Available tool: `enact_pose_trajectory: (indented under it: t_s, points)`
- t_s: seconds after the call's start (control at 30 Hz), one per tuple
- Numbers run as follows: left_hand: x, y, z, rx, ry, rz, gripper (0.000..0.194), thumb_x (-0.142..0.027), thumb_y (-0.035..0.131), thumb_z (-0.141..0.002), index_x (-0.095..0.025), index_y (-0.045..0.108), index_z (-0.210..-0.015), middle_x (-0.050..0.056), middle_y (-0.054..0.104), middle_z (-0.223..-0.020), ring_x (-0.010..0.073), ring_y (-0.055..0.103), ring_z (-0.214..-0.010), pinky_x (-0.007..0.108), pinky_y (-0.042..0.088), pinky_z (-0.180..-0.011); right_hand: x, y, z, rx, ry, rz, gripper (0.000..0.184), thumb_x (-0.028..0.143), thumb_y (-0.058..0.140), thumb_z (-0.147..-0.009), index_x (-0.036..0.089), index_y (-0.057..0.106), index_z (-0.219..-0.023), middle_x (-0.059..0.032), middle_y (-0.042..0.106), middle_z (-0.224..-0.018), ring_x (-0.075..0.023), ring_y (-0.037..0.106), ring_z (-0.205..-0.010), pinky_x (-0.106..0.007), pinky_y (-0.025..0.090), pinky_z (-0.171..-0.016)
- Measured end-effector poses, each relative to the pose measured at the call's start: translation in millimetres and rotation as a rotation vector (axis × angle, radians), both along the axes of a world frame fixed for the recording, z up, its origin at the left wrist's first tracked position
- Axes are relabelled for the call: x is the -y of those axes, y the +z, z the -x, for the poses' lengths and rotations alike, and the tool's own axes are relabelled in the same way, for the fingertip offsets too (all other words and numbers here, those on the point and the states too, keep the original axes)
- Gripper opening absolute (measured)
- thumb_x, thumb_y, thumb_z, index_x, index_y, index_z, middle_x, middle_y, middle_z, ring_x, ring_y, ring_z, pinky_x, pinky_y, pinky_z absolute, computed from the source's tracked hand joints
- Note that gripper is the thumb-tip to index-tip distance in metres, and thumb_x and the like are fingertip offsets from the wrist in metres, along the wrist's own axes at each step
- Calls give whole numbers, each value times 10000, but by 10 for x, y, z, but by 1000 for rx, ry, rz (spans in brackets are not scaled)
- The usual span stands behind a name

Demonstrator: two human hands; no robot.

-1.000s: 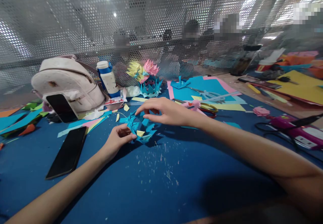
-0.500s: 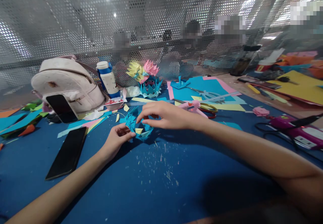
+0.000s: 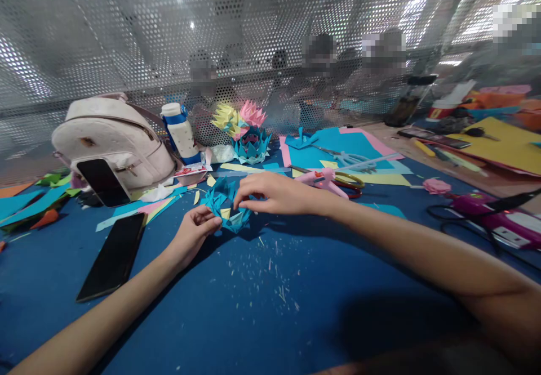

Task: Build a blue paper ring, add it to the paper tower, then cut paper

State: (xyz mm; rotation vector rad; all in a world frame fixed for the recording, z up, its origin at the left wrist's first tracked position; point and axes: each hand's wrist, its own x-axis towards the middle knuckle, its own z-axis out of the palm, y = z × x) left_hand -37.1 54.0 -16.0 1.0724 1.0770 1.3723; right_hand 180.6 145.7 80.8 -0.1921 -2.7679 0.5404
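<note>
Blue table (image 3: 236,335). Right hand (image 3: 274,193), far right, fingers curled narrow at the ring's right rim; can't tell if gripping. Left hand (image 3: 194,231) pinches its near left edge. Blue paper ring (image 3: 217,197) lies between, both hands equally close, no clear long axis. It sits slightly farther left than a second ago. Yellow piece (image 3: 225,213) inside.

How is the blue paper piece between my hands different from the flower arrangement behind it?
The blue paper piece is mostly blue; the flower arrangement adds pink and yellow blooms. The blue paper piece sits low between the left hand and right hand; the flower arrangement stands taller, untouched. Both show pointed blue paper folds.
</note>
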Motion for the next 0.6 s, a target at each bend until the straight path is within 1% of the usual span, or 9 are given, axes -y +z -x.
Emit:
enact_pose_trajectory:
  t_s: [0.17, 0.23, 0.3, 0.37, 0.4, 0.47, 0.53, 0.57, 0.6]
  points:
    - [-2, -4, 23, 82, -45, 25, 358, -372, 919, -609, -156, 674, -756, -36, 585, -615, 84, 521, -556, 208, 460, -614, -122, -84, -2, -5, -14, 22, 227, 293, 523, -974, 169, 689, -881, -41, 637, -850, -142, 549, -810, -276, 400, -756]
    - [-13, 12, 42, 117, -67, 40, 366, -376, 922, -609, -162, 691, -796, -24, 612, -656, 93, 557, -599, 214, 483, -655, -138, -92, -3, -2, -13, 48, 240, 301, 518, -973, 168, 691, -874, -40, 633, -843, -139, 548, -802, -276, 397, -755]
    - [-29, 36, 72, 154, -87, 61, 415, -398, 931, -586, -167, 708, -849, -2, 650, -726, 112, 596, -659, 233, 510, -701, -131, -80, -1, -29, -16, 87, 233, 300, 508, -971, 163, 681, -897, -46, 646, -880, -138, 555, -822, -278, 401, -768]
    - [-41, 60, 107, 194, -98, 82, 463, -432, 945, -545, -178, 710, -852, 4, 658, -744, 117, 599, -665, 252, 527, -718, -110, -61, 10, -103, -79, 132, 215, 307, 500, -968, 160, 649, -917, -43, 646, -892, -131, 548, -805, -275, 404, -756]
    - [-43, 70, 123, 216, -99, 90, 463, -450, 948, -526, -185, 701, -814, -10, 636, -702, 110, 581, -633, 259, 533, -717, -100, -55, 19, -150, -141, 153, 208, 315, 499, -966, 161, 627, -912, -35, 638, -868, -126, 537, -777, -273, 403, -736]
    - [-39, 81, 145, 258, -96, 98, 451, -475, 948, -514, -195, 655, -712, -53, 531, -574, 90, 515, -552, 274, 542, -720, -84, -66, 44, -214, -270, 205, 224, 338, 499, -961, 164, 585, -848, -15, 607, -776, -116, 506, -700, -270, 394, -682]
    - [-28, 82, 151, 291, -90, 95, 451, -473, 944, -529, -197, 615, -667, -82, 425, -513, 75, 453, -505, 291, 547, -740, -69, -121, 72, -170, -322, 334, 278, 362, 497, -961, 161, 564, -782, -13, 599, -710, -110, 498, -645, -267, 398, -637]
    - [-24, 80, 147, 302, -88, 92, 448, -467, 942, -539, -196, 609, -669, -86, 403, -510, 71, 433, -498, 293, 547, -740, -56, -167, 83, -110, -309, 446, 300, 376, 497, -963, 156, 568, -772, -24, 615, -707, -108, 510, -628, -264, 408, -615]
    - [-22, 77, 140, 310, -86, 88, 444, -457, 941, -546, -195, 609, -678, -87, 397, -515, 69, 422, -497, 289, 544, -730, -39, -221, 90, -41, -278, 599, 309, 390, 499, -965, 149, 586, -792, -40, 642, -730, -107, 529, -619, -258, 422, -592]
